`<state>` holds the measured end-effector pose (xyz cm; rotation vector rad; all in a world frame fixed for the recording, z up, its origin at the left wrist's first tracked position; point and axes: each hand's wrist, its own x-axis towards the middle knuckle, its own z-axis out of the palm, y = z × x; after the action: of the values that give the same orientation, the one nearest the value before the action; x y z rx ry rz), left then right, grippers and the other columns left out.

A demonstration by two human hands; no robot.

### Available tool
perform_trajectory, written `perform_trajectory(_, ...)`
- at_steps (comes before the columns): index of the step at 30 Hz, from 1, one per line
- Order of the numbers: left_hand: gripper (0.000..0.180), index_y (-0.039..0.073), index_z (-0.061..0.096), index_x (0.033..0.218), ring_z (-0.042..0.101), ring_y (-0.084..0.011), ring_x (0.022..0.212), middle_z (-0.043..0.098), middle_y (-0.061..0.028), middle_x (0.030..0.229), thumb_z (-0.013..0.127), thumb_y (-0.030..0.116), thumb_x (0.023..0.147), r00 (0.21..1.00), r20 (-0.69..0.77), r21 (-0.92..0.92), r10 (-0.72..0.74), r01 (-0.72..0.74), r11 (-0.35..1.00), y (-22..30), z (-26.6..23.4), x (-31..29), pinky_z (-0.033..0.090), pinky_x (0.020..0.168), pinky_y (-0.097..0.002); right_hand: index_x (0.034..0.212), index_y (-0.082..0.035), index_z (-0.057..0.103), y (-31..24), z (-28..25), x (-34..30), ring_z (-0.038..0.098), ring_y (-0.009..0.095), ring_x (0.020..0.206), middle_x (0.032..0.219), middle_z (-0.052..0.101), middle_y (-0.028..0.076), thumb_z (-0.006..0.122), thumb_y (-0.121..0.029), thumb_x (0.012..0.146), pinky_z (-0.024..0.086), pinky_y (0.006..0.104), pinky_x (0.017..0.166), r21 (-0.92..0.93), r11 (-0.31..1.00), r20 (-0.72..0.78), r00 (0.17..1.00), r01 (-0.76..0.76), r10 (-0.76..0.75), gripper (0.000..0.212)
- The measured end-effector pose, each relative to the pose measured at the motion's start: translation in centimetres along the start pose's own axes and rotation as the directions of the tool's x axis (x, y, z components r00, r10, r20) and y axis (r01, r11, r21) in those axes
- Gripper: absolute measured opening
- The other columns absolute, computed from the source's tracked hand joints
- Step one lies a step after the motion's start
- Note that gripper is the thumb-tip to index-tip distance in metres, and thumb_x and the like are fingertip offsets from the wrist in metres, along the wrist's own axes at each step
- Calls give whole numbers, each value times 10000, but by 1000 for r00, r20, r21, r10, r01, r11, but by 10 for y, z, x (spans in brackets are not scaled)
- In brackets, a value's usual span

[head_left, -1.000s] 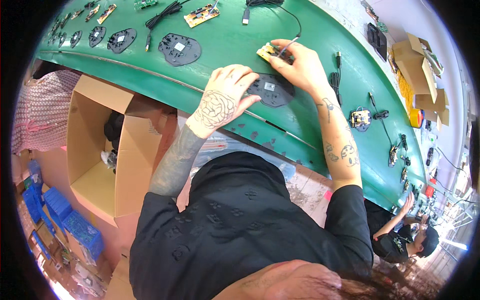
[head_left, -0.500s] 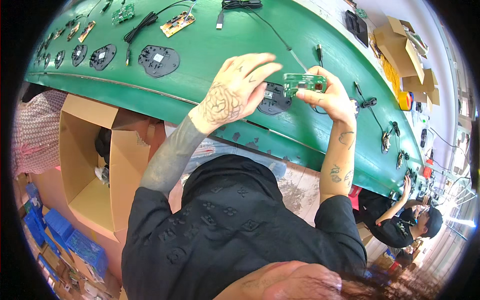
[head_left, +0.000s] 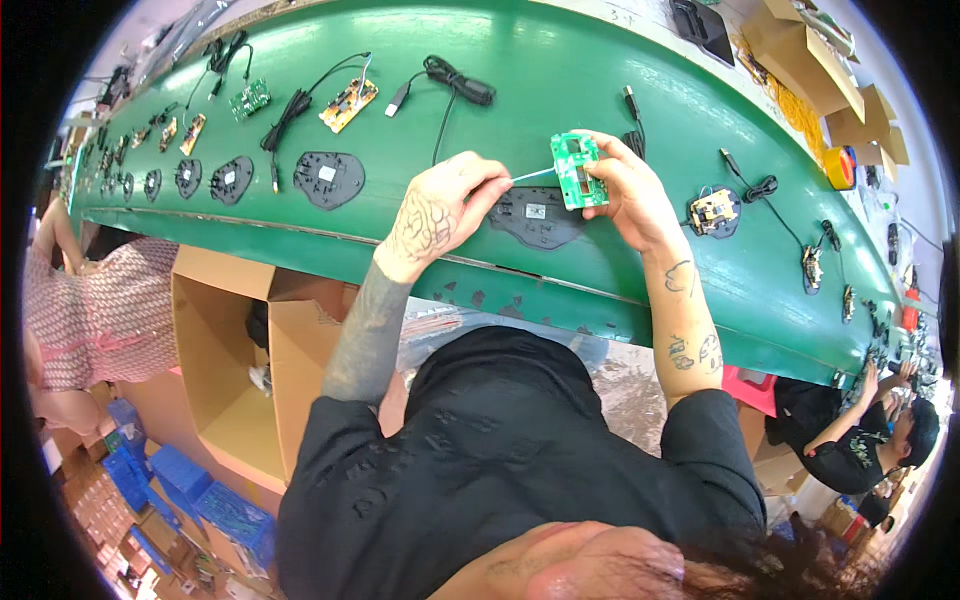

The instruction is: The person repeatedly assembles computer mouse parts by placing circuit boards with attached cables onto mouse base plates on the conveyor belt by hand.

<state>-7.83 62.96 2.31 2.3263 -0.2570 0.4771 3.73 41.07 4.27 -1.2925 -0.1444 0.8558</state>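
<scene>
A: what's nearest?

B: open cardboard box (head_left: 215, 380) low left. Above the green belt (head_left: 560, 60), left hand (head_left: 440, 210) pinches a thin white strip (head_left: 533, 175), right hand (head_left: 625, 190) grips a green circuit board (head_left: 578, 170) over a black shell (head_left: 535, 215). Black cable (head_left: 455, 85) lies farther back.

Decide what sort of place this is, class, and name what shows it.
Probably an electronics assembly line: a long green conveyor belt carries rows of black plastic shells and cabled circuit boards, with another worker seated alongside.
</scene>
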Motion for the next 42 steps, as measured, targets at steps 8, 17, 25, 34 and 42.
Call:
perform_trajectory(8,92,61,644,865,632,-255,673,620,-81,830,717,114,850,983,-23,32,-183,184,982,0,7,-17,508,593,-358,1365,-46,532,26,3,13,622,118,781,969,666,56,711,-173,892,520,265,640,-397,908,-36,986,134,-161,521)
perform_trajectory(17,161,104,642,774,607,-244,873,572,-49,852,725,237,807,957,172,158,-235,209,965,-7,0,-10,456,764,-405,1325,-49,569,27,12,17,642,185,985,1060,654,96,816,-183,801,527,323,898,-774,585,0,925,241,-380,594)
perform_trajectory(25,113,107,698,913,602,-250,762,580,-66,815,721,170,822,985,107,121,-134,120,985,-9,5,-8,474,671,-386,1267,-64,607,23,23,20,646,317,1069,1154,646,171,795,-271,803,520,406,925,-895,418,-72,875,155,-480,542)
perform_trajectory(34,215,199,731,1025,601,-245,797,565,-61,838,678,133,828,953,293,96,-82,56,994,-13,-4,4,485,696,-395,1232,-108,685,3,12,13,640,151,879,1086,675,65,814,-209,809,528,280,757,-814,542,-23,921,208,-388,453)
perform_trajectory(42,247,209,708,1078,613,-254,808,560,-64,870,671,148,842,945,325,107,-33,-2,994,-24,-4,5,489,716,-396,1228,-127,683,-5,25,-11,671,232,935,1121,666,89,780,-168,833,565,304,763,-808,458,166,889,371,-427,409)
